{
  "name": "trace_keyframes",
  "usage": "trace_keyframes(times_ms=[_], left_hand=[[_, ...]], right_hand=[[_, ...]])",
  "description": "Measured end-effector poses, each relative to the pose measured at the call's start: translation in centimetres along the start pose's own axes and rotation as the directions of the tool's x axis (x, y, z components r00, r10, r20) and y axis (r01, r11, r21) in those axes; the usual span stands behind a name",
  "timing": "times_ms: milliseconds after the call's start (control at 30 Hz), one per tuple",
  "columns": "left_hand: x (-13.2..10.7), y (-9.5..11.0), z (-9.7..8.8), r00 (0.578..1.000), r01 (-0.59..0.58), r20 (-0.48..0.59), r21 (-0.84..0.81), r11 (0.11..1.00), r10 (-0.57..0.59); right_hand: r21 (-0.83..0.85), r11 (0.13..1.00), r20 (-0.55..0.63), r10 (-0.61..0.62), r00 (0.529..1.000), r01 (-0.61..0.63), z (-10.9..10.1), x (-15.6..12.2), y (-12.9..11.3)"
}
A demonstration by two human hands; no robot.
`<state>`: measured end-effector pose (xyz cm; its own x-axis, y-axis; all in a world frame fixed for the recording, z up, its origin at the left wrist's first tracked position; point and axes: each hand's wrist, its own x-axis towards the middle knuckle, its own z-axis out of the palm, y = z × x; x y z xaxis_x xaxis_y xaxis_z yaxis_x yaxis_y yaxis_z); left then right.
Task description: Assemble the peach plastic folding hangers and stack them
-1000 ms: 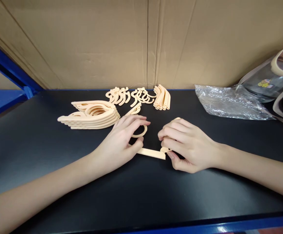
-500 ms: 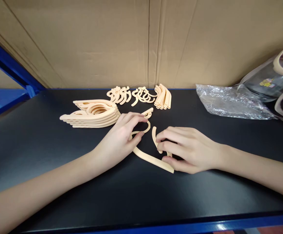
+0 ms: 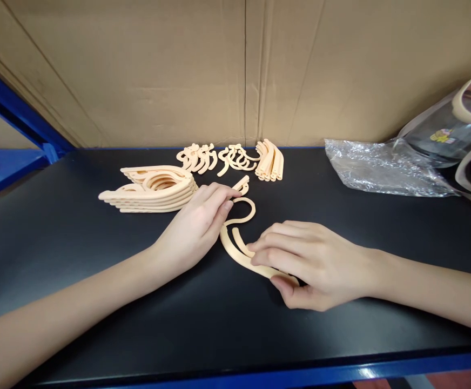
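Cream hanger [image 3: 231, 251]: lying on the black worktop [image 3: 203, 335], to the right of the stack of hangers [image 3: 154, 201]
Left hand [image 3: 203, 221]: beside the stack's right end, grip narrow, covering the hanger's middle
Right hand [image 3: 310, 259]: farther right of the stack, grip holding a curved strip [image 3: 240, 243] along the hanger's arm
Small hooks [image 3: 199, 159], bars [image 3: 270, 162]: beyond the stack, rightward

Lower end of the inner beige hanger piece [image 3: 239, 241] hidden beneath the right hand [image 3: 306, 256], clear container [image 3: 422, 143] cut off rightward.
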<state>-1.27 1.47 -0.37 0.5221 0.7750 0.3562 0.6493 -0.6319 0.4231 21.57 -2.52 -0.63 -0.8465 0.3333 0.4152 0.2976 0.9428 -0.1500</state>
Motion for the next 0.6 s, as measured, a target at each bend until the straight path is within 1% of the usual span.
trace_keyframes(times_ms=[100, 233, 333, 400, 467, 600], left_hand=[[0.0, 0.1, -0.1, 1.0, 0.012, -0.011, -0.08, 0.997, -0.013], [0.1, 0.3, -0.3, 0.999, 0.037, -0.019, -0.118, 0.992, -0.04], [0.1, 0.1, -0.2, 1.0, 0.011, -0.017, -0.136, 0.991, -0.013], [0.1, 0.0, -0.2, 0.999, -0.033, -0.014, -0.103, 0.994, 0.032], [0.1, -0.1, -0.1, 0.997, -0.073, -0.004, -0.037, 0.997, 0.073], [0.0, -0.1, -0.1, 0.986, -0.16, 0.042, 0.037, 0.986, 0.159]], right_hand=[[-0.006, 1.0, 0.014, -0.001, 1.0, 0.001, 0.0, 0.0, 0.3], [-0.05, 0.999, 0.024, 0.001, 1.0, 0.001, 0.0, 0.0, 0.5], [-0.074, 0.997, 0.007, 0.024, 1.0, -0.023, 0.1, 0.0, 0.7], [-0.09, 0.995, -0.012, 0.048, 0.999, -0.049, 0.1, -0.1, 0.9], [-0.123, 0.988, -0.035, 0.088, 0.996, -0.091, 0.1, -0.1, 1.1], [-0.227, 0.945, -0.068, 0.227, 0.972, -0.236, 0.2, 0.0, 1.8]])
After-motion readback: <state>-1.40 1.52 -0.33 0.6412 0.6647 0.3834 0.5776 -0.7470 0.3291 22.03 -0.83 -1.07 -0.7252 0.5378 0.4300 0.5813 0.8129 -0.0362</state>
